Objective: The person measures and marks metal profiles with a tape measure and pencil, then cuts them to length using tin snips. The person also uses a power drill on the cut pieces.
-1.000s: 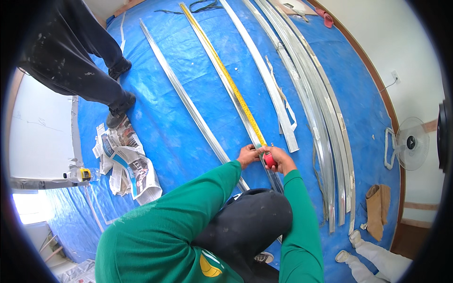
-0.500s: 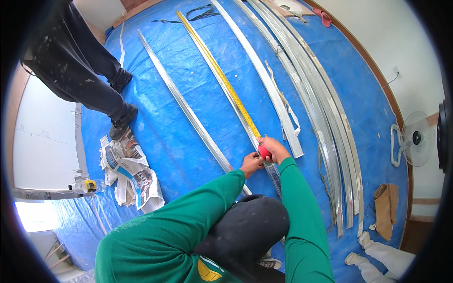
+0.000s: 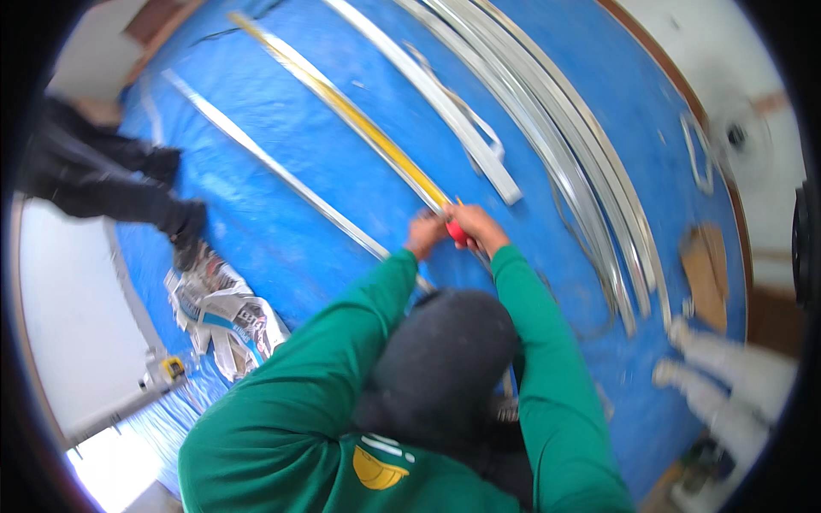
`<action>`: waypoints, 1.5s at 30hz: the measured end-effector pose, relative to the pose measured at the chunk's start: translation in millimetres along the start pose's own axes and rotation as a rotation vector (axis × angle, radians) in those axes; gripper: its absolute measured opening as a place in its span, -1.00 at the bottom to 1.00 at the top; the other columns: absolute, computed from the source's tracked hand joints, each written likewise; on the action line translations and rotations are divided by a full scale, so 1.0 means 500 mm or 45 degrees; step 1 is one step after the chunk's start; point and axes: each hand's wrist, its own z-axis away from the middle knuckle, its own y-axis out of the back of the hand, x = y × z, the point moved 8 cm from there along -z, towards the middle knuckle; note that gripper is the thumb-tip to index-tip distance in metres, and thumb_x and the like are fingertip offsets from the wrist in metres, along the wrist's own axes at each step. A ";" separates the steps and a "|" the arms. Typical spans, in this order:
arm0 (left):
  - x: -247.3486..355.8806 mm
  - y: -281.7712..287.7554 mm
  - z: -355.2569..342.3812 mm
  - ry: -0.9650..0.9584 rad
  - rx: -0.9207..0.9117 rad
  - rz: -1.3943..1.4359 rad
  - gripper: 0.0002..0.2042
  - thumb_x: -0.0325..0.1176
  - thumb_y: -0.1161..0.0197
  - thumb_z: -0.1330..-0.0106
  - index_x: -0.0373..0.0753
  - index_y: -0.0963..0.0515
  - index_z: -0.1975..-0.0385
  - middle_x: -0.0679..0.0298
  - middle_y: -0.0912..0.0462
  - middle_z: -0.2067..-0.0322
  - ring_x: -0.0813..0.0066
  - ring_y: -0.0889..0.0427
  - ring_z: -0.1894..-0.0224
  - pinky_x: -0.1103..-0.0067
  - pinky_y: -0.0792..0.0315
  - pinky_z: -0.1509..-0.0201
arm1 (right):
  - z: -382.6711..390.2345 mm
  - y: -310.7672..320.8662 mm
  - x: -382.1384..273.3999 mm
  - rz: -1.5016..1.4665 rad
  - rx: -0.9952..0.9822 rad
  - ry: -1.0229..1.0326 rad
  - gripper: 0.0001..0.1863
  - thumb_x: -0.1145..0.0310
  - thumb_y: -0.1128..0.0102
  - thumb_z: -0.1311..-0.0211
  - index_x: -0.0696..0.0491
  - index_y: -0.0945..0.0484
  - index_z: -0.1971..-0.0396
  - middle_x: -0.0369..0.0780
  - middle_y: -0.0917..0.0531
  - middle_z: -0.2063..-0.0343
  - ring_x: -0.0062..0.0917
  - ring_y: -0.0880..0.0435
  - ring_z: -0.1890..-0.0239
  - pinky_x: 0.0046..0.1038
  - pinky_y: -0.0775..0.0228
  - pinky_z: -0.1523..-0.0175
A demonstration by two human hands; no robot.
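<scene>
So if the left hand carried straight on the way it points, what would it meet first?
Most likely the yellow tape blade, near the red tape measure in the right hand; with the blur, depth is unclear, and the left hand may be touching it.

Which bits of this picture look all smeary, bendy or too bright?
In the head view, blur smears the left hand, the yellow tape and the fan; in the head view's right half, the long metal strips look curved, which fits the fisheye lens; at the head view's lower left, a patch glares white, hiding detail.
</scene>
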 end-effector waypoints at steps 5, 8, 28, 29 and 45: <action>-0.014 -0.014 -0.019 0.037 -0.194 0.318 -0.76 -0.38 -0.47 -0.53 -0.28 -0.63 -0.06 0.22 -0.81 0.20 0.38 -0.83 0.19 0.38 -0.77 0.00 | 0.125 0.176 0.350 0.161 0.306 -0.161 -0.31 -0.29 -0.30 -0.45 0.19 -0.76 0.15 -0.04 -0.79 0.38 -0.22 -0.79 0.47 -0.22 -0.62 0.37; -0.009 -0.007 -0.020 0.026 -0.187 0.281 -0.72 -0.41 -0.43 -0.55 -0.32 -0.58 -0.15 0.14 -0.80 0.02 0.28 -0.84 0.04 0.35 -0.77 -0.10 | 0.240 0.275 0.569 0.314 0.429 -0.212 -0.21 -0.36 -0.29 -0.40 0.27 -0.78 0.19 0.12 -0.83 0.21 -0.03 -0.85 0.22 -0.07 -0.67 0.00; 0.053 0.001 -0.014 0.028 -0.295 -0.139 -0.73 -0.56 -0.31 -0.58 -0.47 -0.54 -0.19 0.05 -0.72 -0.08 0.25 -0.79 -0.10 0.32 -0.74 -0.27 | 0.419 0.335 0.838 0.226 1.067 -0.344 -0.34 -0.25 -0.23 -0.53 0.10 -0.73 -0.13 0.10 -0.80 -0.09 0.08 -0.76 -0.21 0.05 -0.61 -0.30; 0.057 0.001 -0.012 0.043 -0.278 -0.164 -0.72 -0.58 -0.30 -0.57 -0.48 -0.53 -0.20 0.05 -0.71 -0.09 0.26 -0.78 -0.11 0.33 -0.73 -0.29 | 0.419 0.337 0.838 0.227 1.068 -0.358 -0.34 -0.26 -0.23 -0.53 0.11 -0.73 -0.12 0.10 -0.81 -0.07 0.07 -0.77 -0.20 0.05 -0.61 -0.29; 0.192 -0.462 0.387 -0.296 -1.471 -1.452 -0.54 -0.12 -0.27 -0.67 -0.39 -0.63 -0.31 0.08 -0.78 -0.11 0.30 -0.76 -0.23 0.38 -0.64 -0.25 | 0.405 0.357 0.843 0.180 1.046 -0.335 -0.36 -0.23 -0.30 -0.51 0.11 -0.77 -0.10 0.02 -0.82 -0.07 -0.04 -0.80 -0.19 -0.03 -0.69 -0.24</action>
